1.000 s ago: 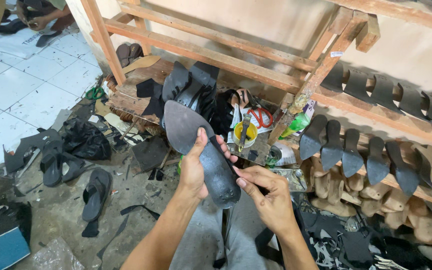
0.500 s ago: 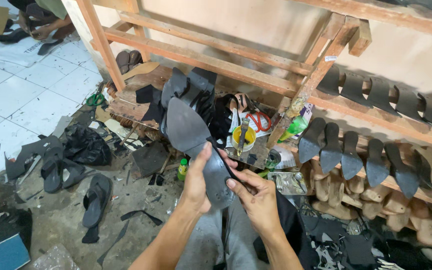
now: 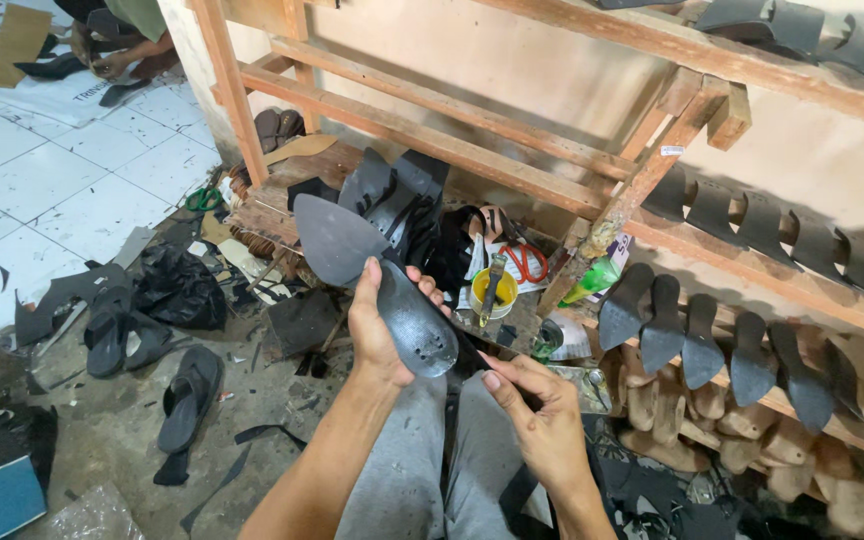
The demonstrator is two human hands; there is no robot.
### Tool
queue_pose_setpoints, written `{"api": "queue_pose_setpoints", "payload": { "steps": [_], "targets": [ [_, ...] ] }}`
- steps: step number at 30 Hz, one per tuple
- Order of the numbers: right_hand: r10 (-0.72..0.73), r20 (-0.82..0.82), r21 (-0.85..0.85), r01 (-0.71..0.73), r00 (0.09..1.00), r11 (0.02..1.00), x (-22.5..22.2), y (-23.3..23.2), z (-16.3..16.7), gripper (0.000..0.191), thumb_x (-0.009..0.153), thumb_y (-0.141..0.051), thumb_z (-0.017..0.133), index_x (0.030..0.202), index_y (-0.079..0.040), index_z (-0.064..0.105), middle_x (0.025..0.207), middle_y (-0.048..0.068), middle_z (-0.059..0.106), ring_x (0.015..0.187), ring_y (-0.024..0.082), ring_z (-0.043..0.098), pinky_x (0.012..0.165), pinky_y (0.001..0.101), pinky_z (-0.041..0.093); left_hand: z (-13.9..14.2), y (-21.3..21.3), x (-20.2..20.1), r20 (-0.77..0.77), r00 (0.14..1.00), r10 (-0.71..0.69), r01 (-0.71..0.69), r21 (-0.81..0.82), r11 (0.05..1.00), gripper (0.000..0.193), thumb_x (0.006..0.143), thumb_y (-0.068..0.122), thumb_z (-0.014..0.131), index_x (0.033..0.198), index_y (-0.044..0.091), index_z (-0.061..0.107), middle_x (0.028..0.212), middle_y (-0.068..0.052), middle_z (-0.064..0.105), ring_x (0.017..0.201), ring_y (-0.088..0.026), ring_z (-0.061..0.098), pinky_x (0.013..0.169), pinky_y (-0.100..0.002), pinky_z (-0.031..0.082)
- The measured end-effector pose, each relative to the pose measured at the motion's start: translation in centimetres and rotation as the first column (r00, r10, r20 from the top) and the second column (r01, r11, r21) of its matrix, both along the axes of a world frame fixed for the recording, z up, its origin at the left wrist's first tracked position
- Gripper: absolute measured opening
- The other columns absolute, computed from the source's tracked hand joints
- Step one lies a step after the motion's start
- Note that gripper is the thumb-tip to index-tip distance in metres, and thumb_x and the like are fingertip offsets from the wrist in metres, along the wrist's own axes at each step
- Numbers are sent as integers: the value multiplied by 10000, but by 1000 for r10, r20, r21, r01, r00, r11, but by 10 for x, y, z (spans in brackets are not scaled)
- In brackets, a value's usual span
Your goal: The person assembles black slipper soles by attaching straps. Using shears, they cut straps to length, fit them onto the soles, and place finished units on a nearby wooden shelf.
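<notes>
Floor, left of the sole: white tiles give way to bare concrete strewn with black sandals (image 3: 184,400), leather scraps and a black bag (image 3: 178,288).
Left hand (image 3: 377,325): fingers wrapped around the narrow waist of the dark grey shoe sole (image 3: 372,285), thumb on its near face, clamped firm.
Shoe sole: held up over the person's grey-trousered lap, pointed toe aimed up and to the left, heel end down and to the right, small holes showing near the heel.
Right hand (image 3: 542,420): just below and right of the sole's heel end, fingers curled together around a thin dark tool (image 3: 462,345) whose tip touches the sole's edge.
Behind the sole: a yellow pot (image 3: 493,293) with a brush standing in it, red-handled scissors (image 3: 524,262) beside it, on a low wooden bench.
Right of the sole: a wooden rack (image 3: 652,215) carries a row of dark soles (image 3: 712,340) set upright, with pale wooden lasts (image 3: 672,425) heaped beneath.
</notes>
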State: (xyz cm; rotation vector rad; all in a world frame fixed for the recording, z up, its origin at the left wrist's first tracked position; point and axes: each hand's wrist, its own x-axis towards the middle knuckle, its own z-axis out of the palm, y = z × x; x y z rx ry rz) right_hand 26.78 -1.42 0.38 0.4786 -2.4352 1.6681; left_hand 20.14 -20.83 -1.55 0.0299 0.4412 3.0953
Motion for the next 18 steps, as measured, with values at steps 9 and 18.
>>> {"api": "queue_pose_setpoints", "payload": {
  "steps": [9,18],
  "targets": [
    [-111,104,-379,143,988,914,10,-41,-52,304,927,-120,718,1194,20,758,822,-33,611,766,68,545,700,226,439,-1,26,2,-25,937,349,-341,155,927,494,1025,568,446,935,89,528,850,-66,537,810,-229,534,809,-425,481],
    [375,255,-763,-53,891,644,-40,29,-16,259,933,-71,767,1175,17,797,762,-33,681,557,-4,502,484,171,360,-11,33,59,-391,910,-141,-307,-862,404,596,981,295,619,1485,28,447,1278,-83,631,1104,-173,620,984,-311,478]
  ]
}}
